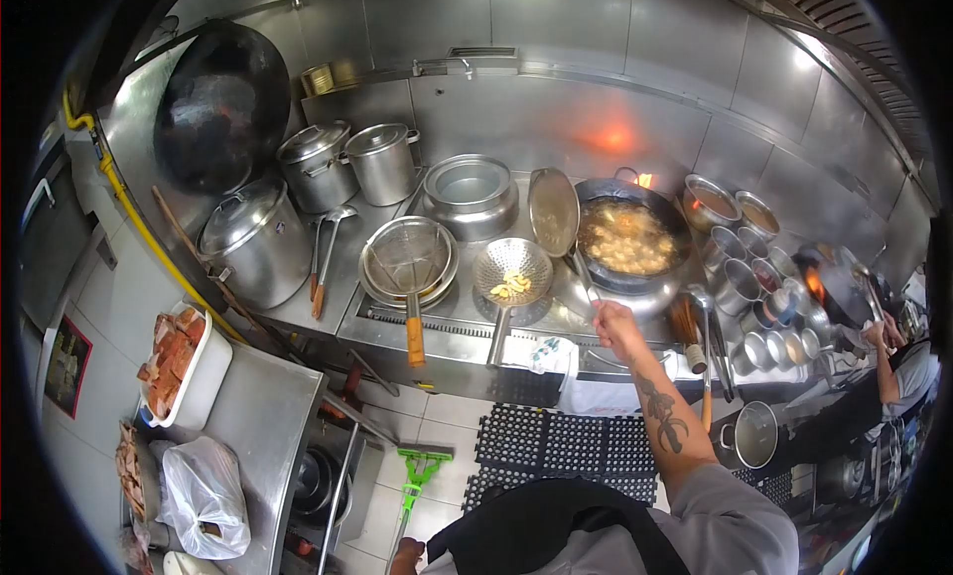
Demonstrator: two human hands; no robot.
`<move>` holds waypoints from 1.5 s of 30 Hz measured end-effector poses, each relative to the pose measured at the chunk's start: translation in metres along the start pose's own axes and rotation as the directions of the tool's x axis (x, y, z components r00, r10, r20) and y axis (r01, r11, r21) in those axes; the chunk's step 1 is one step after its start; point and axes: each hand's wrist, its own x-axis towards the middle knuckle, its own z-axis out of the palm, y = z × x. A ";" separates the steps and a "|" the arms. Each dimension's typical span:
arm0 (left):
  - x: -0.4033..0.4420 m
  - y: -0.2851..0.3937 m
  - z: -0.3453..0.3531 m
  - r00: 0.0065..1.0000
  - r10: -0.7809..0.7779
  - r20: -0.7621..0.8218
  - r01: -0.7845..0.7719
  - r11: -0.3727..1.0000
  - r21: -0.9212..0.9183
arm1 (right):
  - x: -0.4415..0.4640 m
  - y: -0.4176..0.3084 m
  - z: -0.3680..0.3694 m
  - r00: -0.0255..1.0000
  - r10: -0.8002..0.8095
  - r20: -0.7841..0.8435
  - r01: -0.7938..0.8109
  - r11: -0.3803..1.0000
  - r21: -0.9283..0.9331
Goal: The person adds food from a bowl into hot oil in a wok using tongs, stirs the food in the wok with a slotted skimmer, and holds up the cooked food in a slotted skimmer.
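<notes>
My right hand (617,327) is closed round the long handle of a wide, round metal skimmer (553,213). Its head is tilted up at the left edge of a black wok (635,280), where pale pieces of food (625,235) sit in bubbling oil. Flames show behind the wok. At the bottom edge, my left hand (407,553) is only partly in view, close to the handle of a green squeegee (422,456); its grip is unclear. To the left of the skimmer, a perforated ladle (512,277) holds some yellowish pieces.
A wood-handled strainer (409,257) lies over a bowl. Lidded pots (256,242) and a large black wok (223,108) stand left. Several metal containers (735,285) line the right, where a co-worker's hands (882,332) are beside another wok. A white tub (213,361) holds reddish-brown blocks.
</notes>
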 end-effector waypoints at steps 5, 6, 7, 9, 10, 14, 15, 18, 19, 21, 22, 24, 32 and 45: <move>0.006 -0.026 -0.027 0.999 0.046 -0.019 -0.045 0.996 0.076 | 0.051 -0.029 0.043 0.991 -0.128 -0.025 0.128 0.992 0.004; 0.010 -0.029 -0.035 0.998 0.065 -0.019 -0.063 0.993 0.096 | 0.069 -0.032 0.055 0.973 -0.219 -0.071 0.212 0.972 -0.097; 0.016 -0.032 -0.043 0.996 0.087 -0.018 -0.084 0.989 0.118 | 0.092 -0.032 0.067 0.944 -0.312 -0.111 0.286 0.937 -0.201; 0.024 -0.037 -0.056 0.991 0.131 -0.011 -0.127 0.979 0.161 | 0.160 -0.010 0.082 0.833 -0.548 -0.077 0.399 0.692 -0.601; 0.026 -0.040 -0.061 0.988 0.151 -0.005 -0.148 0.972 0.181 | 0.201 0.009 0.085 0.762 -0.647 0.040 0.500 0.547 -0.671; 0.037 -0.054 -0.072 0.972 0.236 0.019 -0.233 0.939 0.252 | 0.207 0.010 0.109 0.783 -0.621 0.043 0.430 0.490 -0.758; 0.039 -0.054 -0.073 0.966 0.258 0.022 -0.255 0.930 0.265 | 0.193 0.002 0.105 0.803 -0.595 0.032 0.437 0.551 -0.711; 0.047 -0.052 -0.074 0.947 0.321 0.024 -0.313 0.901 0.299 | 0.149 -0.020 0.087 0.825 -0.563 -0.047 0.422 0.669 -0.611; 0.049 -0.050 -0.072 0.940 0.341 0.024 -0.332 0.891 0.310 | 0.119 -0.037 0.082 0.845 -0.529 -0.086 0.406 0.737 -0.540; 0.057 -0.050 -0.062 0.924 0.381 0.021 -0.366 0.869 0.332 | 0.109 -0.037 0.040 0.771 -0.634 -0.060 0.513 0.674 -0.531; 0.061 -0.050 -0.055 0.917 0.398 0.017 -0.379 0.859 0.344 | 0.113 -0.034 0.014 0.694 -0.719 -0.039 0.546 0.561 -0.622; 0.070 -0.047 -0.045 0.902 0.431 0.007 -0.403 0.838 0.368 | 0.113 -0.032 -0.027 0.522 -0.853 -0.010 0.562 0.352 -0.749; 0.092 -0.042 -0.009 0.847 0.532 -0.020 -0.459 0.748 0.480 | 0.063 -0.053 -0.067 0.915 -0.210 -0.345 0.086 0.936 -0.341; 0.063 -0.010 0.015 0.900 0.405 -0.161 -0.348 0.890 0.295 | 0.057 -0.057 -0.092 0.964 -0.096 -0.248 0.080 0.994 -0.076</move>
